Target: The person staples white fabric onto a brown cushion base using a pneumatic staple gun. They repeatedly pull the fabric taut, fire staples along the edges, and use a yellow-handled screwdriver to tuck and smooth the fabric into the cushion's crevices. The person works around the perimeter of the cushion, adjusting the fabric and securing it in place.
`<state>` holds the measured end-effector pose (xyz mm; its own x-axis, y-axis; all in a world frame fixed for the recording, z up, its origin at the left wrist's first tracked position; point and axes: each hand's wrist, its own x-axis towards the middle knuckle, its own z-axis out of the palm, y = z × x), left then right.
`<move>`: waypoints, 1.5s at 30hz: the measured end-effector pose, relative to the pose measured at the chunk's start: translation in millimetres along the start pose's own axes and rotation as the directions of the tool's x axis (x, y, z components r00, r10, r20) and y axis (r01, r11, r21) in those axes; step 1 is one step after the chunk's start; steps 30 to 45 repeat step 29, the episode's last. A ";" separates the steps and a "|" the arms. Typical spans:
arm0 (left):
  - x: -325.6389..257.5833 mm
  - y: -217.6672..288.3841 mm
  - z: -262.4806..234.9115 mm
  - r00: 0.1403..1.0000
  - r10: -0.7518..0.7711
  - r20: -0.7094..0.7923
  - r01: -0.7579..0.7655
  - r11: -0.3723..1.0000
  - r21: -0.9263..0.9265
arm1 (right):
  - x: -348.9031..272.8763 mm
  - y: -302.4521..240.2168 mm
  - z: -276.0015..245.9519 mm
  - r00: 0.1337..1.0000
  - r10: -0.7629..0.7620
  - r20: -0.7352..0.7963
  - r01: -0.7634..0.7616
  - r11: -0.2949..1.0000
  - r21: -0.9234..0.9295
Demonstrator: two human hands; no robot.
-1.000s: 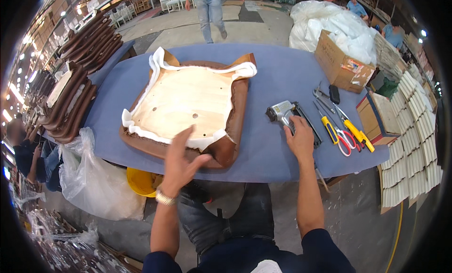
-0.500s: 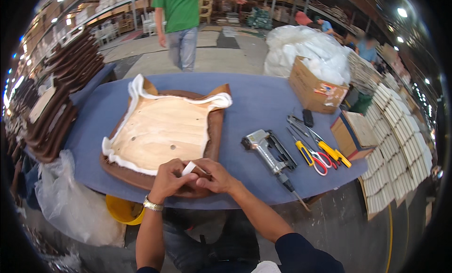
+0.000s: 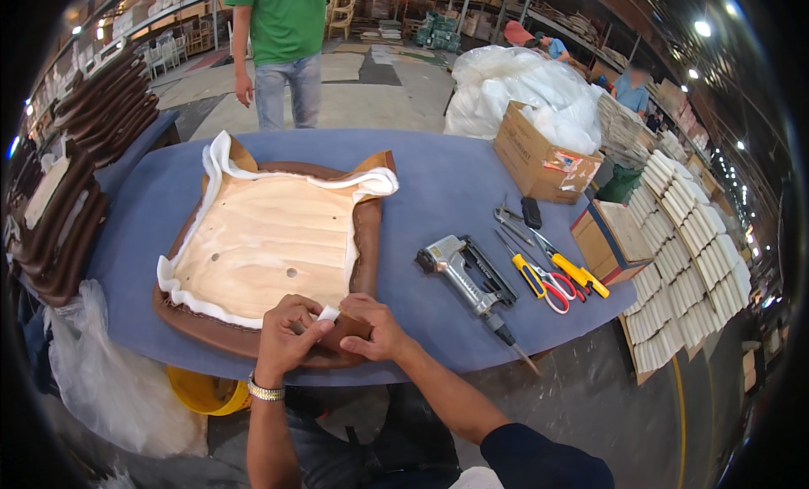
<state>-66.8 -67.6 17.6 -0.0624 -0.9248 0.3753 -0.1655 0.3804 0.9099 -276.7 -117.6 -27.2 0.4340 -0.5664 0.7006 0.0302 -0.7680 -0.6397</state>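
A chair seat lies underside up on the table, its pale wooden board [image 3: 261, 228] framed by white padding [image 3: 175, 288] and a brown leather-like cover [image 3: 364, 244]. The far corners of the cover stand up loose with padding inside them. At the near right corner, my left hand [image 3: 291, 335] pinches the white padding and the cover's edge. My right hand [image 3: 372, 327] grips the brown cover just beside it, thumb on the outer face. What the fingertips press underneath is hidden. Right of the seat lies a silver and black staple gun [image 3: 468, 274] with its hose attached.
Red-handled scissors [image 3: 552, 288], a yellow-handled screwdriver [image 3: 529, 274] and a yellow cutter [image 3: 581, 274] lie right of the staple gun. Cardboard boxes [image 3: 539, 164] stand at the right edge. Stacked brown seats [image 3: 59, 228] rise on the left. A person in green [image 3: 278, 25] stands beyond the table.
My view has shifted, so the table sits further left. My hands have drawn slightly apart at the corner, showing more brown cover between them. The person in green has come nearer.
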 end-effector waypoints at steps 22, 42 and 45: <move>6.0 23.8 -33.3 0.988 0.151 0.014 -0.148 0.980 -0.136 | 31.3 -29.7 -13.2 0.869 0.321 0.378 -0.340 0.940 -0.018; 53.4 12.1 -199.4 0.902 -0.057 -0.427 0.226 0.907 0.356 | 31.7 -28.9 -27.7 0.385 0.899 -0.207 -0.889 0.422 0.179; 53.4 12.1 -199.4 0.902 -0.057 -0.427 0.226 0.907 0.356 | 31.7 -28.9 -27.7 0.385 0.899 -0.207 -0.889 0.422 0.179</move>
